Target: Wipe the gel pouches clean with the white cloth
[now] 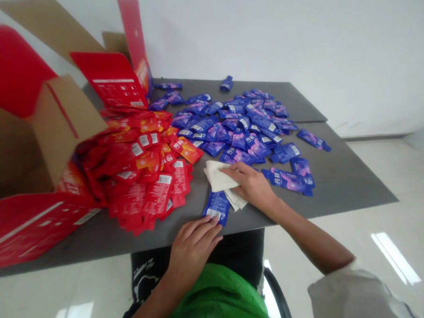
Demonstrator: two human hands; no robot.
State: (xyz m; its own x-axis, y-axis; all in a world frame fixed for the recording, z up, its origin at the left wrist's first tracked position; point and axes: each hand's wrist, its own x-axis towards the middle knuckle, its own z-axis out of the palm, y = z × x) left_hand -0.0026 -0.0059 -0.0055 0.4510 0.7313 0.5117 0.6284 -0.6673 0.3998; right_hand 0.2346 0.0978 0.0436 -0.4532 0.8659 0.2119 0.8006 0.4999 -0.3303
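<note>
A folded cream cloth (217,178) is held in my right hand (251,183), its fingers closed over the top. The cloth covers the far end of a blue pouch (217,206) that lies flat near the table's front edge. The fingertips of my left hand (195,244) rest on the near end of that pouch, stretched out and lying flat. Beyond my right hand spreads a heap of similar blue pouches (238,122). To the left of the cloth is a pile of red pouches (146,180).
Open red cardboard boxes (35,227) stand at the left, one near and another red box (110,81) behind it. Several loose blue pouches, including one pouch (314,140) at the right, lie on the grey table (353,185). A white wall (263,35) rises behind.
</note>
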